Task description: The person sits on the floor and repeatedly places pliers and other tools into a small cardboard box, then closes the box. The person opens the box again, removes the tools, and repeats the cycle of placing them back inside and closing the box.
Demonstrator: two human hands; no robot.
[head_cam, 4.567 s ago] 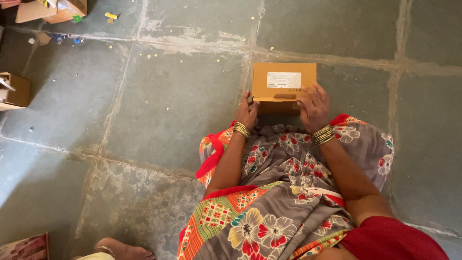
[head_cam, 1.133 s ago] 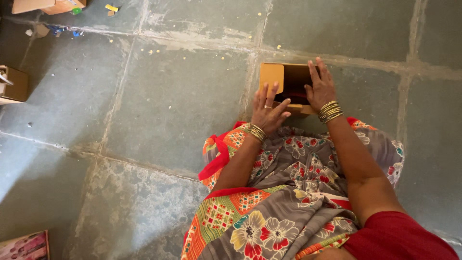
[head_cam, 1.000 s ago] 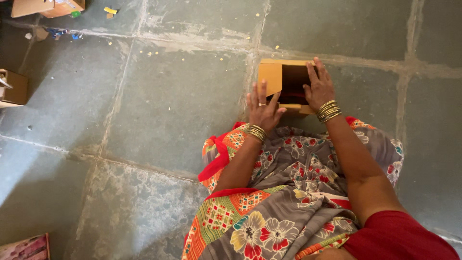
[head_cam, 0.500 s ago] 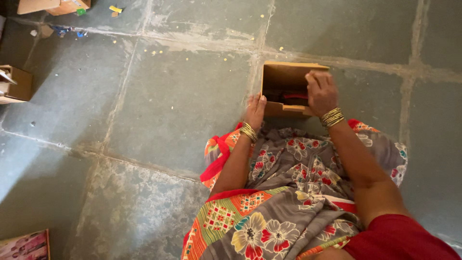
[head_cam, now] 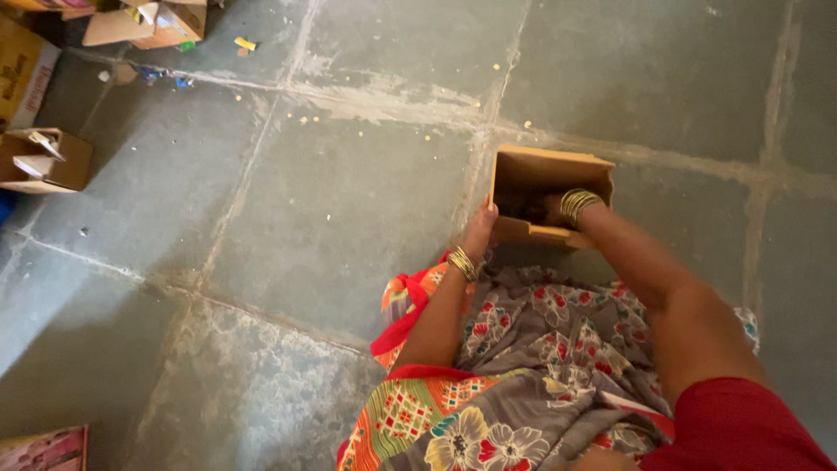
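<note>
An open brown cardboard box [head_cam: 547, 167] stands on the stone floor just past my knees, which are covered in flowered grey cloth. My left hand [head_cam: 480, 232] grips the box's near left corner, thumb against the side wall. My right hand [head_cam: 553, 208] reaches down inside the box up to the wrist, gold bangles at the rim. Its fingers are hidden among dark contents, so whether they hold anything does not show.
A small open carton [head_cam: 45, 162] sits at the left edge, with more cartons [head_cam: 146, 23] and paper scraps at the top left. A colourful printed box [head_cam: 44, 447] lies in the bottom left corner. Grey stone slabs with pale joints spread all around.
The box's lid was closed, then got opened. My right hand has sunk from the rim down into the box, and my left hand has settled on the near left corner.
</note>
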